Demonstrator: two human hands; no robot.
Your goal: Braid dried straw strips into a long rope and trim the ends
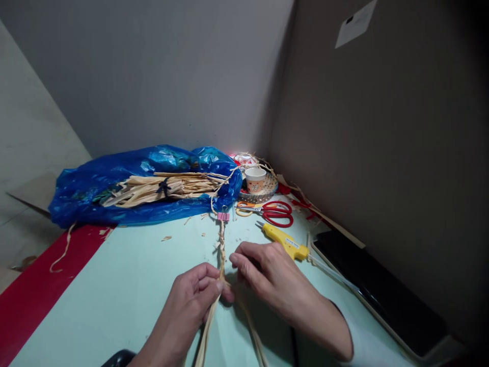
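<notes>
A braid (222,242) of pale, dried plant strips runs toward me from a pink binder clip (223,217). My left hand (194,295) pinches the near end of the braid, where the strips part. Two loose bundles of strips, one on the left (208,329) and one on the right (252,323), trail down toward my body. Just right of the braid is my right hand (267,270), thumb and forefinger drawn together. Whether anything is between those fingers is hidden. The right bundle passes below this hand.
A blue plastic bag (87,188) holds a tied bundle of dried strips (183,186). Nearby are a paper cup (255,179) on a woven tray (273,188), red-handled scissors (278,214), a yellow glue gun (286,241) and a dark flat device (378,290) along the right wall.
</notes>
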